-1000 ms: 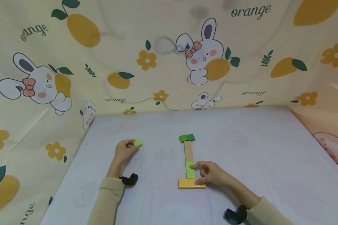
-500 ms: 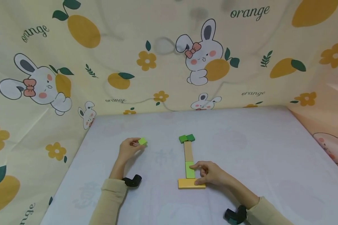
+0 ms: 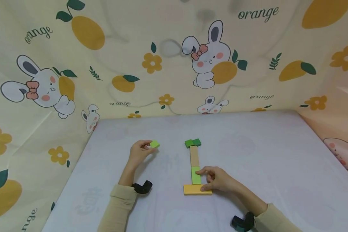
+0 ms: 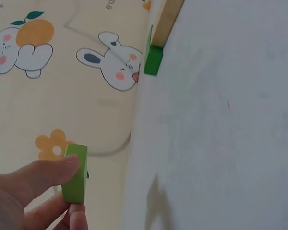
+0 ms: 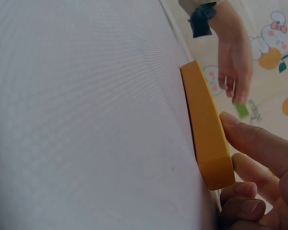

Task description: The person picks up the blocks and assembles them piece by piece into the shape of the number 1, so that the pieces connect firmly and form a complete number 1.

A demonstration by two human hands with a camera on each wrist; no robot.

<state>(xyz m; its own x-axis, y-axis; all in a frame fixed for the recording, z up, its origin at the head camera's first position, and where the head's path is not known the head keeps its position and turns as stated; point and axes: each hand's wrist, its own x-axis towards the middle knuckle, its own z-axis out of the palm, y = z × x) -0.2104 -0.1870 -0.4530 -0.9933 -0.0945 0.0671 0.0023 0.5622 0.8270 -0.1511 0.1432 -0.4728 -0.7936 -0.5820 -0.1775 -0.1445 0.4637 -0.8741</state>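
My left hand (image 3: 140,152) pinches a small light green block (image 3: 154,144) between thumb and fingers, held to the left of a row of blocks. In the left wrist view the thumb lies on this block's face. My right hand (image 3: 219,179) is at the near end of the row, thumb touching a yellow block (image 3: 191,190) and index fingertip on a light green rectangular block (image 3: 195,176). The yellow block lies crosswise, the green one lengthwise behind it. Beyond that come a tan wooden block (image 3: 194,156) and, at the far end, two darker green blocks (image 3: 188,143), set at angles.
A white-covered table (image 3: 249,154) carries the blocks. Behind and along its sides hangs a cream cloth (image 3: 168,29) printed with rabbits, oranges and flowers. Black wrist cameras (image 3: 143,187) sit on both wrists.
My left hand has moved right and slightly away from me with the light green block, nearing the row. The right hand and the row of blocks have stayed in place.
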